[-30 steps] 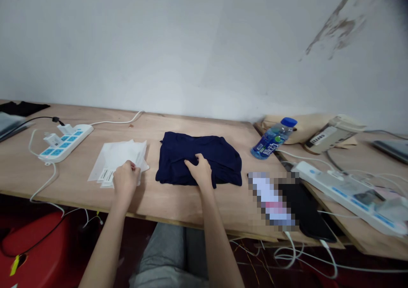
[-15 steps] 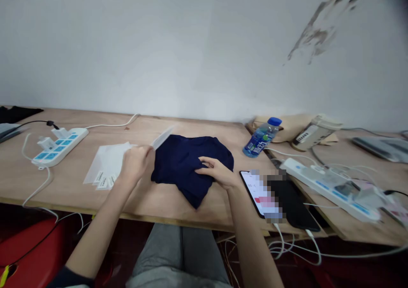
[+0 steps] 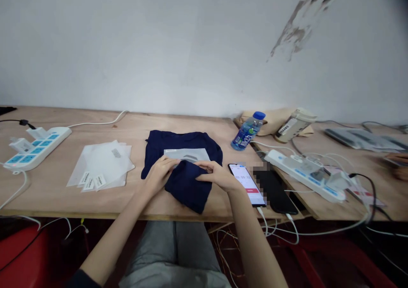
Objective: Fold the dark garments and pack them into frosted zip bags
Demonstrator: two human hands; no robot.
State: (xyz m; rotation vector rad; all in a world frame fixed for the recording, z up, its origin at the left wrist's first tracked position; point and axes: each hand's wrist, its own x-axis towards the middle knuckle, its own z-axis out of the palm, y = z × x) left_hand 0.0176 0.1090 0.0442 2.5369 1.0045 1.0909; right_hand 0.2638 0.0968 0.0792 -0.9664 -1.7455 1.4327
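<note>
A navy blue garment (image 3: 191,188) lies folded on the table in front of me, and its near flap is lifted. On top of it rests a translucent plastic sheet (image 3: 194,154) with a dark mark, partly covered by the flap. My left hand (image 3: 162,172) is closed at the flap's left upper edge, fingertips beside the sheet; its thumb is hidden. My right hand (image 3: 219,176) pinches the flap's right side between thumb and fingers.
To the left lie several translucent sheets (image 3: 108,162) with small white labels (image 3: 92,180), and a power strip (image 3: 38,148). On the right are a blue-capped bottle (image 3: 248,133), a lit phone (image 3: 247,184), a dark phone (image 3: 276,190), a cup (image 3: 295,125) and another power strip (image 3: 306,175).
The translucent sheet that my left hand held now lies on the garment. Both hands have come together at the near flap, which is lifted over the sheet's lower part. The view has shifted right.
</note>
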